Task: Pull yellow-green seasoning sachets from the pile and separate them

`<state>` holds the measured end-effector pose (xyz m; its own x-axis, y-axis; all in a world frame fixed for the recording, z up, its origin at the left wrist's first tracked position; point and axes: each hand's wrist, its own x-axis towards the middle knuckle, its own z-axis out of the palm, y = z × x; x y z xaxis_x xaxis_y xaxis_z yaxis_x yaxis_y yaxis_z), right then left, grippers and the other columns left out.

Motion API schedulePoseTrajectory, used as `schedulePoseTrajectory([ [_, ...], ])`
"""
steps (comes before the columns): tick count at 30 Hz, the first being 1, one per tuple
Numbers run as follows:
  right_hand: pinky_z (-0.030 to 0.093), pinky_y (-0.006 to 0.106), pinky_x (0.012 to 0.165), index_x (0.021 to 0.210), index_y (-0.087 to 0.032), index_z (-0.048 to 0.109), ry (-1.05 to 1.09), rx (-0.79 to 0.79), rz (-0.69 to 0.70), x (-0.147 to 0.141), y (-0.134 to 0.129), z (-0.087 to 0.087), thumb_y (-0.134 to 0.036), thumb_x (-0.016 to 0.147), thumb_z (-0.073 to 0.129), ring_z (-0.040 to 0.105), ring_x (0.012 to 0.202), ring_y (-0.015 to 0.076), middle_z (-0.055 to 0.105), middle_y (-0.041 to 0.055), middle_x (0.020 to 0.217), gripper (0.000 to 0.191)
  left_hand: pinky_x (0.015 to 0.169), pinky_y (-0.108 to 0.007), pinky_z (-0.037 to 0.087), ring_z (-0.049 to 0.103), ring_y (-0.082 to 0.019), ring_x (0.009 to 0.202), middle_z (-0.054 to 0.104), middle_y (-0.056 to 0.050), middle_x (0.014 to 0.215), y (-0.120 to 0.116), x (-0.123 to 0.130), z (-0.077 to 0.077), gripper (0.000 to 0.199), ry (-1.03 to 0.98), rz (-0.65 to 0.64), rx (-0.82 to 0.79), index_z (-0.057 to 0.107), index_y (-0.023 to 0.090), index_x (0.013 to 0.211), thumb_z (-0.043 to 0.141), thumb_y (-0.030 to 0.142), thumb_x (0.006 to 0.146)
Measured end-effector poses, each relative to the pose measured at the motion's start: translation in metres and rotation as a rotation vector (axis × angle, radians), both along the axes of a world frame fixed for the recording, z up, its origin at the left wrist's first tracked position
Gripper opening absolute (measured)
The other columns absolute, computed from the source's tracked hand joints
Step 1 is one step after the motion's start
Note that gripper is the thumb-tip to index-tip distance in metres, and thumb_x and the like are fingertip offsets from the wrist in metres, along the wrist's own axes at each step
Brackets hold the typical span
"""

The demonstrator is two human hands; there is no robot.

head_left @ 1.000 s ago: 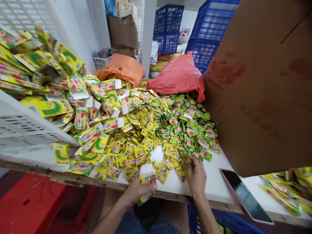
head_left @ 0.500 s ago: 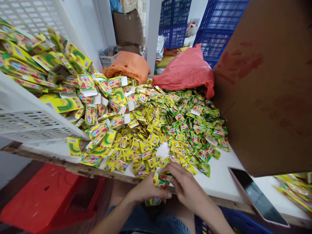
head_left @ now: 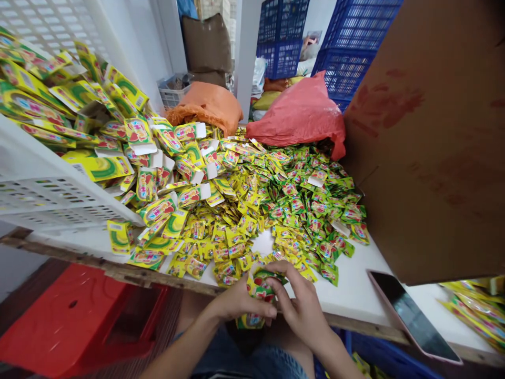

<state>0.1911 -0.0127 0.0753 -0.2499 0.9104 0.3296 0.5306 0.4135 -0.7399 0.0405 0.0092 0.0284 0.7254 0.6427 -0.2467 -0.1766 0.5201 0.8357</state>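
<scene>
My left hand (head_left: 235,301) is wrapped round a small yellow-and-green carton (head_left: 251,320) held upright at the table edge, its lower end showing under my thumb. At the carton's top, my right hand (head_left: 303,304) pinches a small green sachet (head_left: 263,275) between thumb and fingers. My fingers partly hide how far the sachet is inside the carton. Just beyond both hands lies a heap of yellow sachets (head_left: 231,237), with green sachets (head_left: 315,205) to its right. Flat-sided cartons (head_left: 158,208), several with open white flaps, are piled on the left.
A white perforated crate (head_left: 59,195) tilts on the left, spilling cartons. An orange sack (head_left: 209,102) and a red plastic bag (head_left: 302,113) lie behind the heap. At right are a large cardboard box (head_left: 426,158) and a phone (head_left: 414,316). A red stool (head_left: 63,321) stands below left.
My right fingers have lifted and spread slightly at the carton's top, and more of the green sachet shows. The left hand keeps its hold. The view has shifted a little.
</scene>
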Motion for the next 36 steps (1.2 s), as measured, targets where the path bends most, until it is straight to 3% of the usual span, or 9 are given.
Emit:
schedulePoseTrajectory([
  [3, 0.044, 0.036, 0.082, 0.099, -0.025, 0.059, -0.058, 0.112, -0.013, -0.001, -0.001, -0.012, -0.019, 0.087, 0.048, 0.055, 0.095, 0.0202, 0.060, 0.0048, 0.097, 0.018, 0.064, -0.028, 0.046, 0.056, -0.014, 0.061, 0.061, 0.000, 0.067, 0.005, -0.001, -0.001, 0.038, 0.014, 0.000, 0.100, 0.064, 0.013, 0.084, 0.080, 0.028, 0.054],
  [7, 0.032, 0.051, 0.095, 0.102, -0.028, 0.062, -0.181, 0.153, -0.074, -0.001, -0.005, -0.013, -0.025, 0.083, 0.054, 0.041, 0.117, 0.0284, 0.047, 0.0067, 0.123, 0.020, 0.079, -0.031, 0.045, 0.058, -0.019, 0.081, 0.064, -0.004, 0.086, 0.012, -0.002, -0.003, 0.046, 0.039, 0.038, 0.246, 0.061, 0.014, 0.097, 0.078, 0.024, 0.056],
  [11, 0.036, 0.045, 0.096, 0.101, -0.026, 0.061, -0.179, 0.030, 0.030, 0.002, -0.008, -0.012, -0.019, 0.086, 0.047, 0.040, 0.120, 0.0254, 0.049, 0.0064, 0.123, 0.021, 0.092, -0.031, 0.040, 0.051, -0.023, 0.107, 0.058, -0.008, 0.113, 0.016, -0.002, 0.002, 0.061, 0.069, 0.086, 0.370, 0.052, 0.017, 0.113, 0.078, 0.021, 0.057],
  [15, 0.044, 0.038, 0.088, 0.099, -0.027, 0.061, -0.095, 0.010, -0.019, 0.007, -0.010, -0.027, -0.018, 0.089, 0.045, 0.052, 0.105, 0.0222, 0.061, 0.0054, 0.099, 0.021, 0.095, -0.032, 0.038, 0.050, -0.023, 0.111, 0.054, -0.008, 0.116, 0.012, -0.002, 0.001, 0.065, 0.112, 0.213, 0.416, 0.043, 0.021, 0.116, 0.077, 0.022, 0.060],
  [19, 0.049, 0.033, 0.079, 0.105, -0.024, 0.054, 0.064, 0.009, -0.281, 0.002, -0.017, -0.050, -0.025, 0.085, 0.054, 0.059, 0.092, 0.0202, 0.062, 0.0058, 0.097, 0.020, 0.095, -0.033, 0.038, 0.052, -0.021, 0.106, 0.055, -0.007, 0.111, 0.000, -0.003, -0.019, 0.050, 0.224, 0.510, 0.469, 0.045, 0.021, 0.111, 0.072, 0.023, 0.068],
  [21, 0.051, 0.031, 0.077, 0.106, -0.022, 0.051, 0.152, 0.057, -0.404, -0.003, -0.020, -0.057, -0.026, 0.082, 0.059, 0.060, 0.089, 0.0193, 0.062, 0.0057, 0.095, 0.025, 0.096, -0.034, 0.038, 0.052, -0.023, 0.108, 0.056, -0.008, 0.112, -0.006, -0.006, -0.033, 0.040, 0.308, 0.582, 0.519, 0.052, 0.021, 0.108, 0.068, 0.025, 0.071],
  [26, 0.051, 0.028, 0.078, 0.101, -0.022, 0.058, 0.231, 0.072, -0.399, -0.011, -0.022, -0.055, -0.019, 0.084, 0.056, 0.062, 0.088, 0.0171, 0.065, 0.0035, 0.090, 0.017, 0.098, -0.037, 0.040, 0.052, -0.026, 0.113, 0.058, -0.007, 0.118, -0.007, -0.016, -0.059, 0.037, 0.403, 0.618, 0.620, 0.059, 0.025, 0.110, 0.065, 0.026, 0.074],
  [31, 0.049, 0.033, 0.084, 0.097, -0.023, 0.063, 0.259, 0.048, -0.281, -0.011, -0.019, -0.043, -0.015, 0.086, 0.050, 0.060, 0.091, 0.0169, 0.066, 0.0034, 0.092, 0.018, 0.096, -0.035, 0.042, 0.056, -0.025, 0.108, 0.064, -0.005, 0.110, 0.000, -0.023, -0.050, 0.032, 0.428, 0.499, 0.758, 0.062, 0.026, 0.107, 0.063, 0.024, 0.076],
  [36, 0.048, 0.034, 0.086, 0.100, -0.023, 0.064, 0.231, 0.045, -0.225, -0.014, -0.018, -0.044, -0.015, 0.088, 0.047, 0.059, 0.096, 0.0177, 0.065, 0.0049, 0.097, 0.023, 0.088, -0.031, 0.047, 0.058, -0.023, 0.101, 0.065, -0.006, 0.102, -0.001, -0.025, -0.034, 0.018, 0.391, 0.525, 0.748, 0.064, 0.023, 0.095, 0.062, 0.024, 0.077],
])
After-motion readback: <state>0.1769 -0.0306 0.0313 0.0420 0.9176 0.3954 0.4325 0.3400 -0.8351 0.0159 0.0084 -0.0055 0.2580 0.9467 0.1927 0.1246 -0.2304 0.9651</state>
